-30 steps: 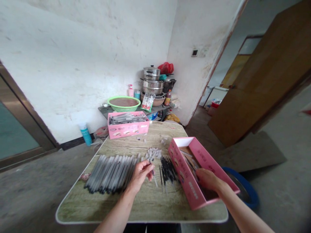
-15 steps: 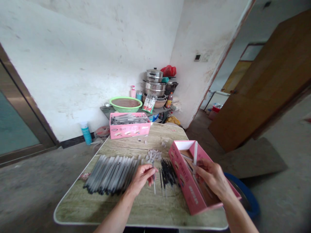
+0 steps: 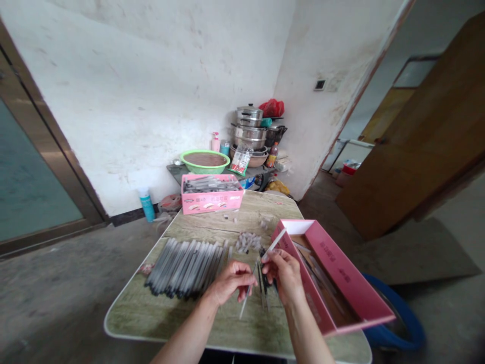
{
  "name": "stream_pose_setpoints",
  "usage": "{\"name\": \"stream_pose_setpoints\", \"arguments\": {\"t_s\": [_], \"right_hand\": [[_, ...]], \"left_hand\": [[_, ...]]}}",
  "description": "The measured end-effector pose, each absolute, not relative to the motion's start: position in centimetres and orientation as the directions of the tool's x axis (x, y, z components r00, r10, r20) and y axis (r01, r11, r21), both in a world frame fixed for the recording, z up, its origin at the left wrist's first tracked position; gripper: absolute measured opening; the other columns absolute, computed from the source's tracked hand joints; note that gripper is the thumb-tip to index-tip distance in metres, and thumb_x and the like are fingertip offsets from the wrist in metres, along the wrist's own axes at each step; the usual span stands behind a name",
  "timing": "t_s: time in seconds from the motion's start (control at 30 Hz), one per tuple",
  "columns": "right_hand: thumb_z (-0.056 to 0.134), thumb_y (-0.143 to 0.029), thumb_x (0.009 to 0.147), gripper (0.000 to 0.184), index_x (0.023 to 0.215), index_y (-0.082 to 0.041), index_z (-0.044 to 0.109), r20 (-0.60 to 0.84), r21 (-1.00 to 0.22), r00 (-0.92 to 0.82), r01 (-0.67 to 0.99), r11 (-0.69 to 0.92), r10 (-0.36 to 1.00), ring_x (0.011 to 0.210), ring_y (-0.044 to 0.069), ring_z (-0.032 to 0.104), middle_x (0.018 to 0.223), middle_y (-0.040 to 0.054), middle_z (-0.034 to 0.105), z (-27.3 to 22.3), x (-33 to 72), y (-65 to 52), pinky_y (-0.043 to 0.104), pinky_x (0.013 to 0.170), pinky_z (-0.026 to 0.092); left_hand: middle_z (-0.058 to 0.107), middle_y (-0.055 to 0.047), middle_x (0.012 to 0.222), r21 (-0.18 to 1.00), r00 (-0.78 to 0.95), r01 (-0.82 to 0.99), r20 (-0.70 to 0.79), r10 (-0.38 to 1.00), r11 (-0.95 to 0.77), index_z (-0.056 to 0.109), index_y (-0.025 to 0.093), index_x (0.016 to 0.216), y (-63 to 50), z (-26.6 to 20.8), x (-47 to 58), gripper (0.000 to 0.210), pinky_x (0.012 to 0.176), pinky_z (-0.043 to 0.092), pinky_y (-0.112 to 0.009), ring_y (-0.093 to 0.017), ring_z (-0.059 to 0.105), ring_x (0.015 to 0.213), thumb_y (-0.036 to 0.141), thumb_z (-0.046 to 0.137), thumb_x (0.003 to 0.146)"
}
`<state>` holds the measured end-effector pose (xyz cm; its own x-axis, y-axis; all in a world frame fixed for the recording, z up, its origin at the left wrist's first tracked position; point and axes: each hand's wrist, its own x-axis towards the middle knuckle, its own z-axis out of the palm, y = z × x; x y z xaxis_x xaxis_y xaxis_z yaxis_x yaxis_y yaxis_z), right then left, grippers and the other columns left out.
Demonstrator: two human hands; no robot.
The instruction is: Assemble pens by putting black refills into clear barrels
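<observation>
Pinched in my left hand [image 3: 233,283] is a thin pen refill [image 3: 243,307], its pale end slanting down over the table. My right hand [image 3: 285,273] is closed on a translucent white pen barrel [image 3: 275,240], tilted up to the right. Both hands are close together, apart from each other, over a bunch of dark refills [image 3: 264,298] partly hidden by my right hand. To the left lies a row of pens [image 3: 185,268] with dark ends. Beyond my hands sits a heap of small whitish pieces [image 3: 248,241].
An open pink box [image 3: 350,263] with some barrels inside stands at the right table edge. Another pink box [image 3: 212,203], full of pens, is at the back of the table [image 3: 159,321]. Behind it are a green basin [image 3: 204,167] and stacked pots [image 3: 250,134].
My right hand has moved left from over the pink box, bringing the pen barrel near my left hand. The refill in my left hand now slants more. The view has shifted slightly.
</observation>
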<state>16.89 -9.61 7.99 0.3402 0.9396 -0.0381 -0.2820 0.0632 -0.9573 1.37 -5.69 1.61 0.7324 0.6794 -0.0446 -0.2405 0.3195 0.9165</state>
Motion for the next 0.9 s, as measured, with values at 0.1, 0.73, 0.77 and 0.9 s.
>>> {"name": "stream_pose_setpoints", "arguments": {"t_s": [0.1, 0.73, 0.77, 0.9], "right_hand": [[0.072, -0.035, 0.072, 0.025, 0.065, -0.014, 0.06, -0.041, -0.957, 0.345, -0.284, 0.063, 0.938, 0.037, 0.008, 0.053, 0.059, 0.0021, 0.066, 7.8, 17.0, -9.1, 0.015, 0.029, 0.034], [0.067, -0.033, 0.065, 0.02, 0.062, -0.015, 0.057, -0.247, -0.946, 0.266, -0.276, -0.172, 0.932, 0.031, 0.011, 0.053, 0.05, 0.001, 0.063, 6.0, 16.6, -9.0, 0.017, 0.023, 0.032], [0.067, -0.033, 0.064, 0.021, 0.061, -0.015, 0.057, -0.258, -0.941, 0.25, -0.284, -0.184, 0.933, 0.031, 0.011, 0.053, 0.049, 0.0012, 0.063, 5.9, 16.5, -9.1, 0.017, 0.023, 0.032], [0.066, -0.032, 0.063, 0.02, 0.057, -0.014, 0.057, -0.31, -0.916, 0.183, -0.322, -0.241, 0.933, 0.029, 0.012, 0.052, 0.044, 0.0015, 0.06, 5.7, 15.5, -9.5, 0.017, 0.022, 0.031]], "left_hand": [[0.063, -0.002, 0.053, 0.922, 0.751, -0.225, -0.042, 0.659, 0.316, 0.067, 0.01, 0.071, -5.8, 1.8, 1.3, 0.028, 0.033, 0.034, -0.018, -0.007, 0.048, 0.034, 0.038, 0.071, 0.074], [0.063, 0.002, 0.061, 0.896, 0.683, -0.346, 0.038, 0.729, 0.278, 0.047, 0.02, 0.112, -5.9, 2.1, 1.9, 0.045, 0.038, 0.041, -0.017, -0.009, 0.051, 0.04, 0.029, 0.071, 0.074], [0.062, 0.002, 0.061, 0.897, 0.676, -0.35, 0.042, 0.736, 0.27, 0.047, 0.02, 0.115, -5.8, 2.1, 1.9, 0.048, 0.039, 0.041, -0.017, -0.01, 0.052, 0.042, 0.029, 0.071, 0.074], [0.061, 0.002, 0.061, 0.897, 0.626, -0.373, 0.053, 0.778, 0.239, 0.044, 0.02, 0.13, -5.8, 2.4, 1.9, 0.065, 0.039, 0.04, -0.016, -0.011, 0.055, 0.046, 0.031, 0.073, 0.073]]}}
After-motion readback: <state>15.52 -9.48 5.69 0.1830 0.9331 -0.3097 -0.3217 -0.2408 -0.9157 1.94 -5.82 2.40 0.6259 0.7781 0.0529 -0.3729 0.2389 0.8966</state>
